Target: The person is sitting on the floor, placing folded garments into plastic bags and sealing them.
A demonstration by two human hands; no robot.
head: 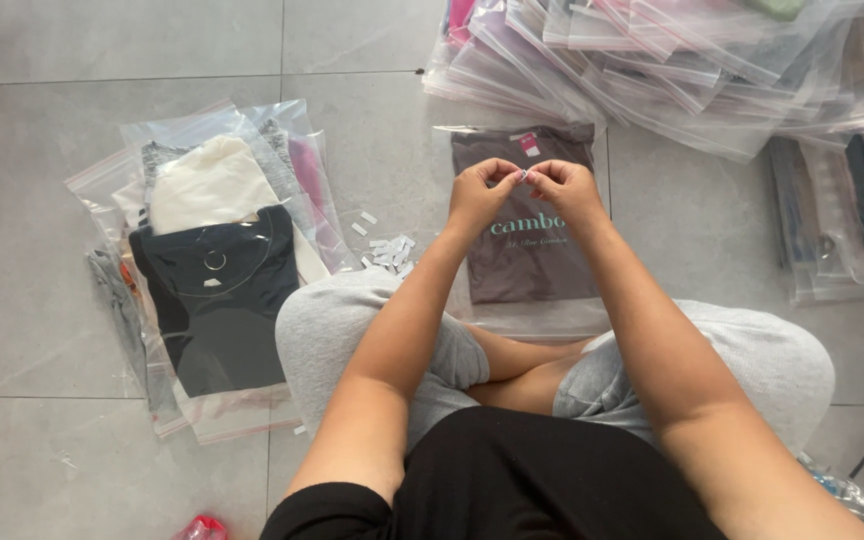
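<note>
Two hands: the left hand [480, 192] and right hand [564, 186] met fingertip to fingertip, pinched narrowly on a tiny white sticker [524, 174] between them.
Below the grip: a brown shirt in a clear bag [530, 262] lay flat on the grey floor tiles [42, 300], its pink tag [529, 145] just under the fingertips.
Left of the grip: loose white sticker scraps [389, 250] were scattered near a stack of bagged clothes [214, 270].
Beyond the grip: a heap of clear bags [672, 70] sat close to the shirt's top edge.
Doing it well: a light, steady pinch at the sticker's edge seemed best, keeping it uncreased.
Open room: bare tile showed between the bag and the left stack; the far and right sides looked crowded.
</note>
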